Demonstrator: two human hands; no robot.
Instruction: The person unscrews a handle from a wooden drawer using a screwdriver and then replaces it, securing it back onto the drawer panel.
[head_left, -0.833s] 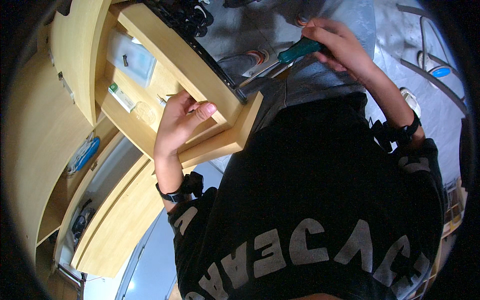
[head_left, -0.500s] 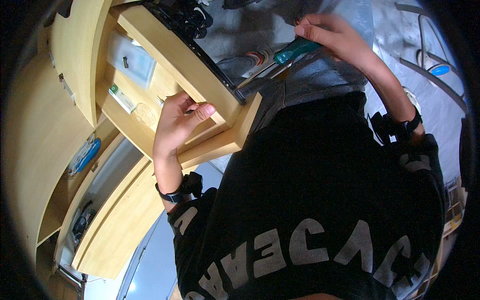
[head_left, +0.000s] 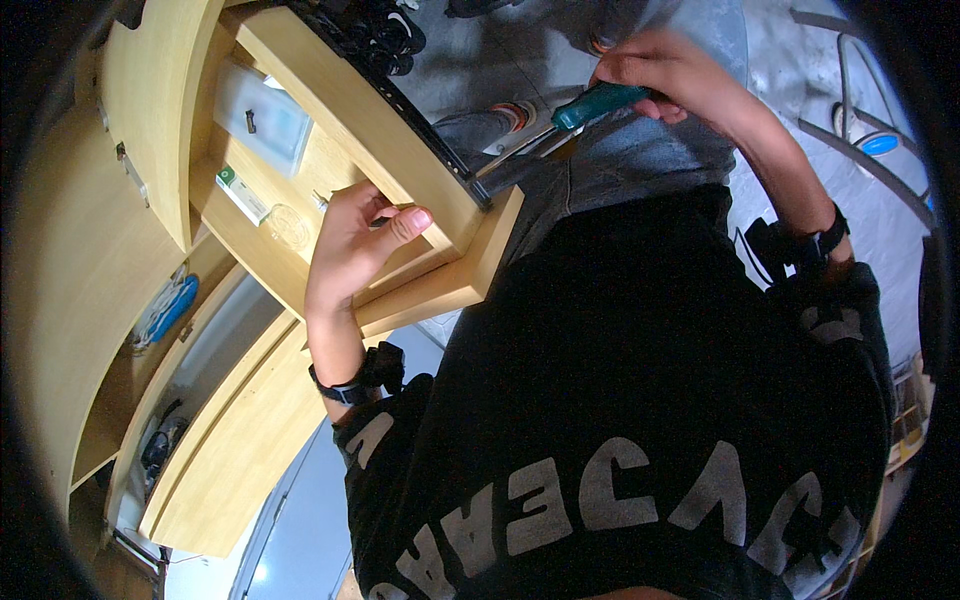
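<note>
A pale wooden drawer (head_left: pixel 345 120) is pulled out at the upper left, with a black slide rail (head_left: pixel 425 135) along its outer side. My left hand (head_left: pixel 362 245) is closed on the drawer's side wall near the front corner, thumb over the top edge and fingers partly hidden inside. In my right hand (head_left: pixel 675 75) is a screwdriver (head_left: pixel 600 105) with a green handle. Its metal shaft slopes down to the left, and its tip is at the rail's front end; whether it sits in a screw is too small to tell.
Inside the drawer lie a clear plastic box (head_left: pixel 262 120), a green and white carton (head_left: pixel 242 195) and a clear tape roll (head_left: pixel 289 227). Wooden cabinet panels (head_left: pixel 90 260) curve along the left. A metal-framed object (head_left: pixel 860 150) stands on the floor at right; dark shoes (head_left: pixel 395 45) lie beyond the drawer.
My right hand has turned around the screwdriver handle, so curled fingers now show below it. The handle has shifted slightly right. My left hand and the drawer look nearly unmoved.
</note>
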